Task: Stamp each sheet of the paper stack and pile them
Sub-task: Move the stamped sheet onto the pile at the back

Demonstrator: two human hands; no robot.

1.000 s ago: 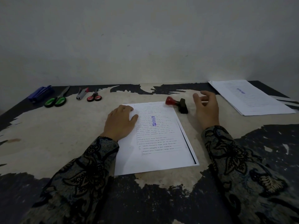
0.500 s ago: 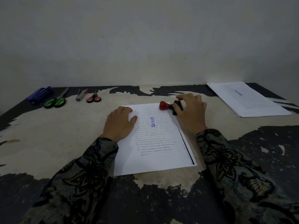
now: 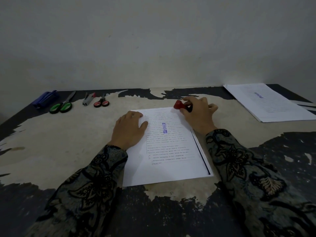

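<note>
Stamp (image 3: 179, 105) now farther right in right hand (image 3: 199, 115); "APPROVED" sheet (image 3: 169, 151).

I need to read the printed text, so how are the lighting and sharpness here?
Head view: dim, bluish light; the sheet under the left hand shows soft, unreadable print, only the blue stamp mark stands out; wide-angle bending curves the table edges.

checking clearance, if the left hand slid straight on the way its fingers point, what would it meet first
The left hand lies flat on the paper stack, fingers aimed away and slightly right. It would first cross the stack's top edge onto bare table; nothing stands there before the wall, though depth is hard to judge.
</note>
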